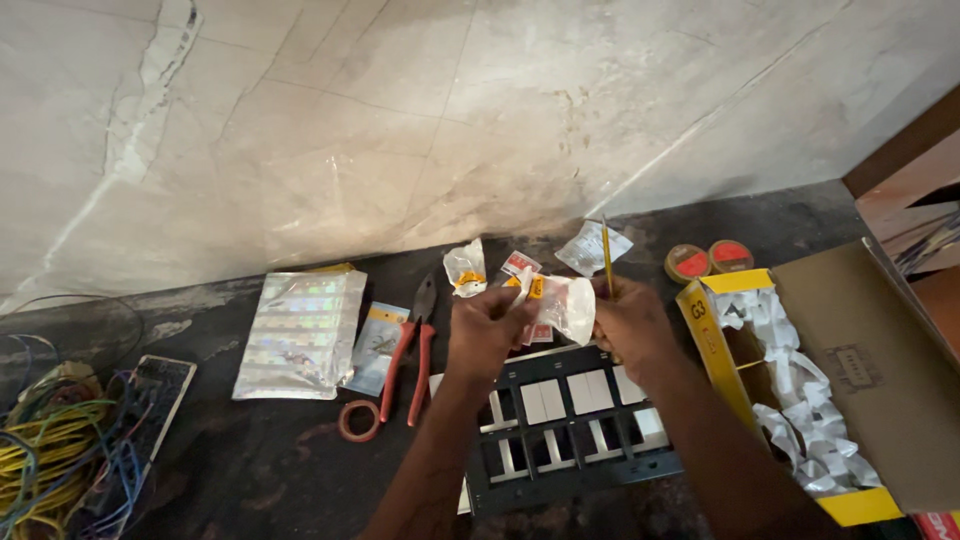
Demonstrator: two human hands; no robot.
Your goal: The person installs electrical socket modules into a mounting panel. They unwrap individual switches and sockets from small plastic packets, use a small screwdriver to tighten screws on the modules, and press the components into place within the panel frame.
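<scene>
Between the two hands, above the grey switch frame [570, 420] on the counter [250, 460], hangs a small clear plastic packet [562, 305]. Left hand [487, 330] pinches its left edge; right hand [630, 320] closes on its right edge and on an upright pencil [606, 255]. Its long axis runs grip to grip, equally near both.

**Setting: stone wall and dark work surface**

Wall [420, 110]: pale marble-look tiles with faint grey veining, thin grout lines, a rough plaster streak at upper left. Surface [260, 460]: dark, dusty, mottled stone, meeting the wall along a smudged edge. Wooden furniture [905, 170]: brown panel at far right. Light: soft, even, no hard shadows.
</scene>
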